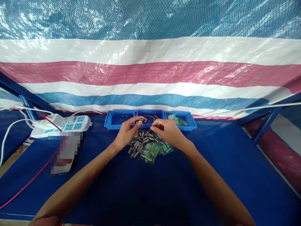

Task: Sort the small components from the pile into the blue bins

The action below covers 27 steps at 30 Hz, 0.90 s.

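My left hand (125, 133) pinches a small dark metallic piece (143, 120) between thumb and fingertips, above the front of the middle blue bin (150, 112). Close by on the right, my right hand (168, 131) has thumb and forefinger pressed together; whatever they hold is too small or hidden to name. Below both hands lies a heap of small dark grey parts with thin metal pins (136, 147). Clear packets with green contents (150, 153) lie against the heap's right side. Several dark grey parts (154, 117) rest inside the middle bin.
The left blue bin (111, 117) holds a few thin pieces; the right bin (189, 128) holds green packets (177, 120). A white power strip (81, 123) with cables and a blurred phone-like object (64, 157) lie left on the blue table (211, 169). Striped sheeting (150, 73) hangs behind.
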Each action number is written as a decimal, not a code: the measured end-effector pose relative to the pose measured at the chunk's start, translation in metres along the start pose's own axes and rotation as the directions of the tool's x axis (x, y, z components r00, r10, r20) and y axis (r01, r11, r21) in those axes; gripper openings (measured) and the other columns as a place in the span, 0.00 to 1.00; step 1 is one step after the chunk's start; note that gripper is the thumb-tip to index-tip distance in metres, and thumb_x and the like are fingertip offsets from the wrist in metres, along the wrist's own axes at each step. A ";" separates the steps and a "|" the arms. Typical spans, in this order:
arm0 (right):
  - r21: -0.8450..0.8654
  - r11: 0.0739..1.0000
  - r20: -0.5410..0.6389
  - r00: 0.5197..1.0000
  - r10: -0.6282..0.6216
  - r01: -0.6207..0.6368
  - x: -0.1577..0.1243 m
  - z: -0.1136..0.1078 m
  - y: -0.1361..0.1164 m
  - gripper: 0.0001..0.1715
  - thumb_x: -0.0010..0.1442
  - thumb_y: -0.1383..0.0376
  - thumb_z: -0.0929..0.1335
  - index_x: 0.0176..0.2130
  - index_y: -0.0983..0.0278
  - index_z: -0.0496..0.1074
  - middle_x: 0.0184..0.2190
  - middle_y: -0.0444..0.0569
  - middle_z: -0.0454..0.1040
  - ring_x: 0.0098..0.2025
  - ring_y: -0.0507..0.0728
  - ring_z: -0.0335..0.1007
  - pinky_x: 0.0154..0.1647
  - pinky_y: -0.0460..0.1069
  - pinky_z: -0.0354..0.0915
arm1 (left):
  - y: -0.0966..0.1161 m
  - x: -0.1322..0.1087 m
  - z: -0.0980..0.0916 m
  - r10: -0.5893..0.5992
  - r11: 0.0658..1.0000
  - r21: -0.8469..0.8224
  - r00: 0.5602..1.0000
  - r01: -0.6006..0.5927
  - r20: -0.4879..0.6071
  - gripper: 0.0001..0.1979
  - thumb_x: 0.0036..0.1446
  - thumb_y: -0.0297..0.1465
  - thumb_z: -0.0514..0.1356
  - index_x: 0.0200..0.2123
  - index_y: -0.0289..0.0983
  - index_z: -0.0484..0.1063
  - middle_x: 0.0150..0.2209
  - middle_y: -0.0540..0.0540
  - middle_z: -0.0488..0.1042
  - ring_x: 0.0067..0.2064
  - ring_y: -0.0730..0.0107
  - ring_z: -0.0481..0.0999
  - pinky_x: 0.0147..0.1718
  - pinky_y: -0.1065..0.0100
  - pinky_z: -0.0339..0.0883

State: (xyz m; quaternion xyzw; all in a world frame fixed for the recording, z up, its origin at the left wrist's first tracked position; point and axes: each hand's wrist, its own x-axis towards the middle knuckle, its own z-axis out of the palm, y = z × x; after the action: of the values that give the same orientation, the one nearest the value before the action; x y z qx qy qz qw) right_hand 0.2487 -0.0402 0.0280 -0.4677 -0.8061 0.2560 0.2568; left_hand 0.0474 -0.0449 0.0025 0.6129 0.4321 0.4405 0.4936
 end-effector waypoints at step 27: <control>0.194 0.979 -0.030 0.998 -0.056 0.061 -0.003 0.008 0.002 0.06 0.60 0.64 0.67 0.37 0.65 0.70 0.22 0.42 0.69 0.22 0.49 0.61 0.28 0.45 0.58 | -0.011 0.002 0.002 -0.031 0.986 -0.153 0.979 0.063 0.200 0.14 0.63 0.41 0.53 0.44 0.37 0.62 0.23 0.52 0.70 0.14 0.85 0.56 0.14 0.79 0.49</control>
State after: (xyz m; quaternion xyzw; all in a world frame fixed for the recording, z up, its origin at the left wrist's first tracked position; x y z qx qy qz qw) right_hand 0.2463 -0.0435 0.0199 -0.4194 -0.7874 0.3202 0.3187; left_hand 0.0484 -0.0421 -0.0085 0.6020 0.3590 0.3988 0.5913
